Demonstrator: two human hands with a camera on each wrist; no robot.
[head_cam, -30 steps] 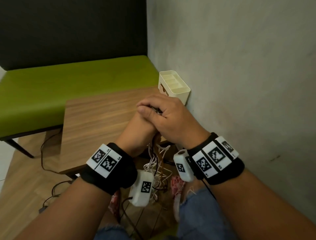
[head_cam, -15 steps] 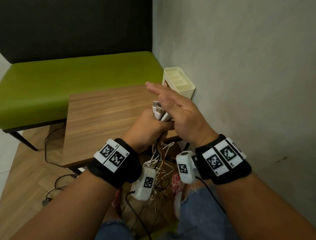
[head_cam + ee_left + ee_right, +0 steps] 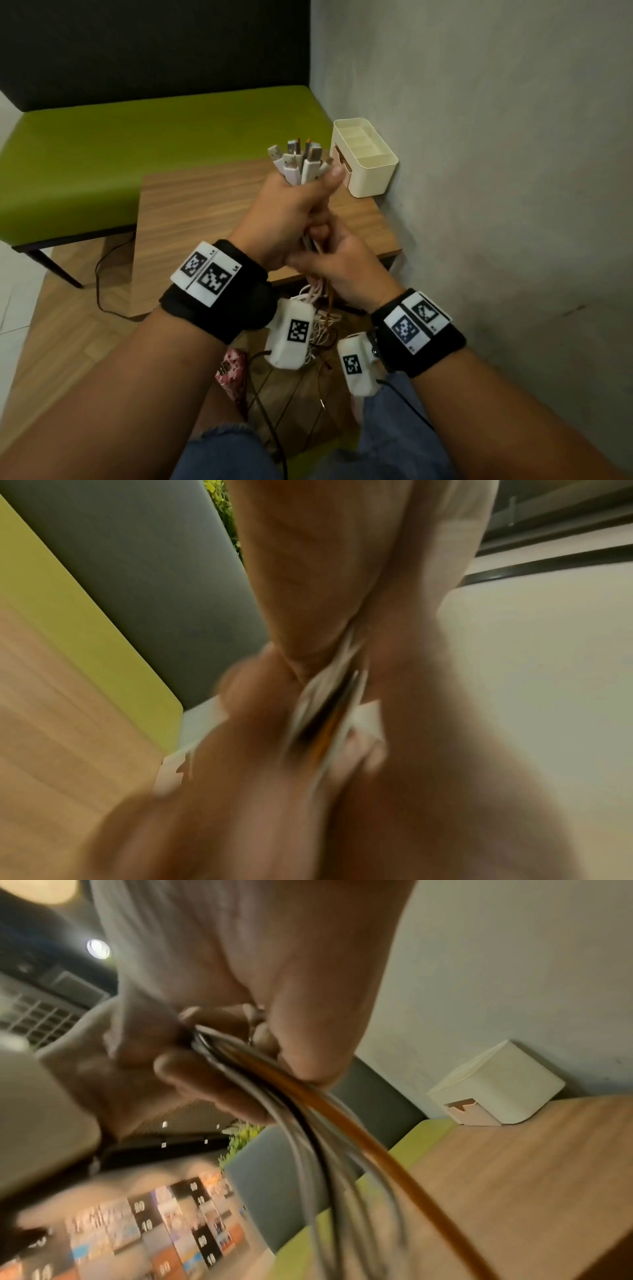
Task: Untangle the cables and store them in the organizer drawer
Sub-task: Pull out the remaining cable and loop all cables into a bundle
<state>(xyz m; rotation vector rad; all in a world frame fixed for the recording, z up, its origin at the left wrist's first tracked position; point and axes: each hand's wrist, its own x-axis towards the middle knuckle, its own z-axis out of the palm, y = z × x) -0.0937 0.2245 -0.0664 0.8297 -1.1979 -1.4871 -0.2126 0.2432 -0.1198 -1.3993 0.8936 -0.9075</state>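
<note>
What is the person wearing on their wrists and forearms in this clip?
The forearms are bare, with no sleeves. The left hand and the right hand each have a wide black wristband carrying a white plate printed with two black square markers. A rounded white camera housing with its own square marker hangs under each wrist. A thin black cable runs from the right one.
</note>
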